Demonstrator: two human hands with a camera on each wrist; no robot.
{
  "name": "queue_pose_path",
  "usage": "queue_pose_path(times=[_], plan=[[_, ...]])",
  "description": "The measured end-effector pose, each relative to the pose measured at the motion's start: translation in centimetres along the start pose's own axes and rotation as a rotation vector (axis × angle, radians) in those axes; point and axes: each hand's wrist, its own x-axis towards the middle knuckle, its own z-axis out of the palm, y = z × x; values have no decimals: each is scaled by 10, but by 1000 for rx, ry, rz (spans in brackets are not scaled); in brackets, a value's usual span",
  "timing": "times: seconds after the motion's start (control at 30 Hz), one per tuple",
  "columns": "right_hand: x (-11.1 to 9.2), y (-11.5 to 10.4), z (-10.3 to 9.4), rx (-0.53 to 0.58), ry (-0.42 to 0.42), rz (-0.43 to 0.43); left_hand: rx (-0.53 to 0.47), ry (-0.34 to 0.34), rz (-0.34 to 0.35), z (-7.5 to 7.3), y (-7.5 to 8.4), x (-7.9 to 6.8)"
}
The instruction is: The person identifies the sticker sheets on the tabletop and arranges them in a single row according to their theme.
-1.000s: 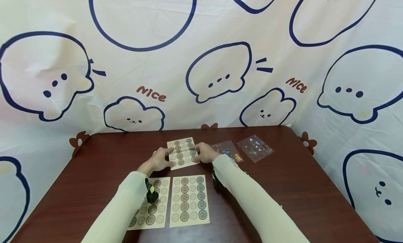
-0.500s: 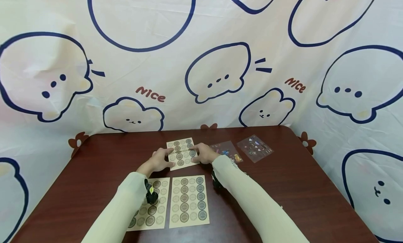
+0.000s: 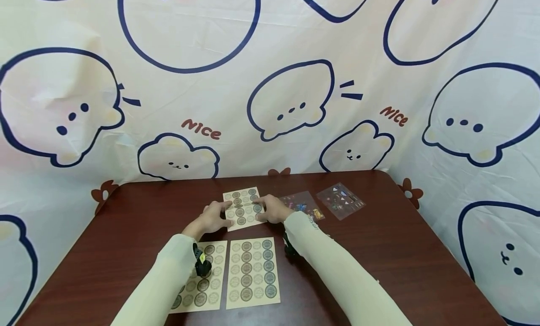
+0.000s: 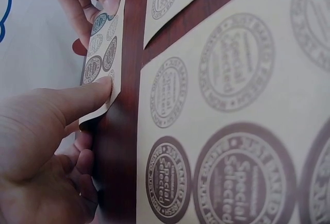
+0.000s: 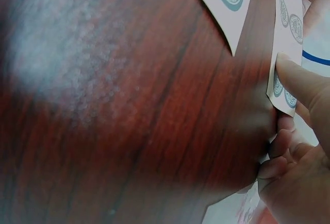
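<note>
A cream sheet of round stickers [image 3: 241, 208] is held between my two hands at the far middle of the table. My left hand [image 3: 211, 217] pinches its left edge, thumb on top and the other fingers curled beneath, as the left wrist view shows. On the opposite edge my right hand [image 3: 273, 209] pinches it the same way, its thumb [image 5: 299, 80] lying over printed circles in the right wrist view. The sheet bends slightly near the left thumb [image 4: 95, 98]. The circles alternate dark and pale, with lettering such as "Special Selected" legible on the nearer sheet [image 4: 242, 116].
Two more sticker sheets lie side by side nearer me: a right one [image 3: 252, 274] and a left one [image 3: 215, 288], partly under my left sleeve [image 3: 160, 274]. Two clear printed sheets, one nearer [image 3: 310, 204] and one farther right [image 3: 341, 201], lie on the brown table [image 3: 379, 232].
The head view has tilted up slightly, so everything sits a little lower in it. Both hands keep the same hold on the sticker sheet.
</note>
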Motion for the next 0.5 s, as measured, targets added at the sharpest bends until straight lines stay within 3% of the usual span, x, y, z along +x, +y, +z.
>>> queue_pose_path(times=[0.5], plan=[[-2, 2, 2, 25, 3, -18, 2, 17, -10, 2, 1, 0]])
